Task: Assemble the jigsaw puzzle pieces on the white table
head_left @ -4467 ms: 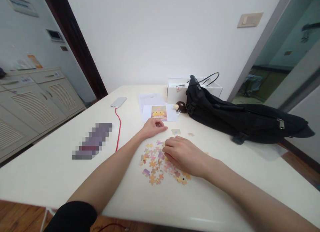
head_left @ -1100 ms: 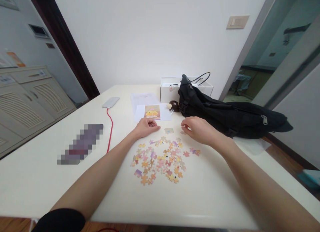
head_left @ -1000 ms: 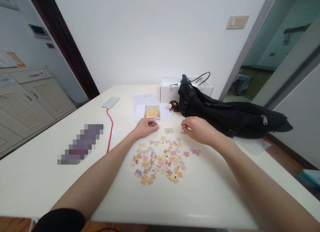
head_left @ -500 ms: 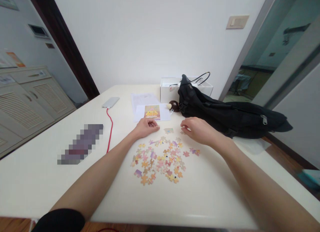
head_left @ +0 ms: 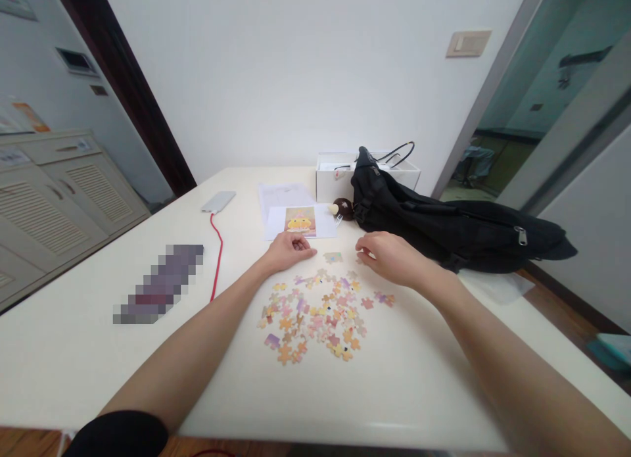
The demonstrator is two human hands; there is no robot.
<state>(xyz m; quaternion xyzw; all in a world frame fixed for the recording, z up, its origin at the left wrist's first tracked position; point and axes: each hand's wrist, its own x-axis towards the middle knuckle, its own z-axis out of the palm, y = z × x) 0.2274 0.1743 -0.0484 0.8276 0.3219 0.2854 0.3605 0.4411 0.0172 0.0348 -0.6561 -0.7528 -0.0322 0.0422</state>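
My left hand point(head_left: 292, 251) rests on the table with loosely curled fingers, its thumb apart and nothing visible in it. Just right of its thumb lies a small joined strip of pale green jigsaw pieces point(head_left: 332, 257). On the strip's other side is my right hand point(head_left: 387, 254), its fingertips bent in towards the thumb. A pale jigsaw piece point(head_left: 359, 261) peeks out below that thumb; whether it is gripped is hidden. Nearer to me spreads a loose heap of pink, orange, yellow and purple jigsaw pieces point(head_left: 315, 319). Beyond my left hand lies a printed picture point(head_left: 300, 221) on white paper.
A black bag point(head_left: 444, 227) lies along the right side, with a white box point(head_left: 335, 184) behind it. On the left are a white power bank point(head_left: 218, 201), a red cable point(head_left: 218, 246) and a pixelated dark object point(head_left: 162, 279). The wall borders the table's far side.
Both hands stay in nearly the same place. The joined green pieces and the heap show no clear change.
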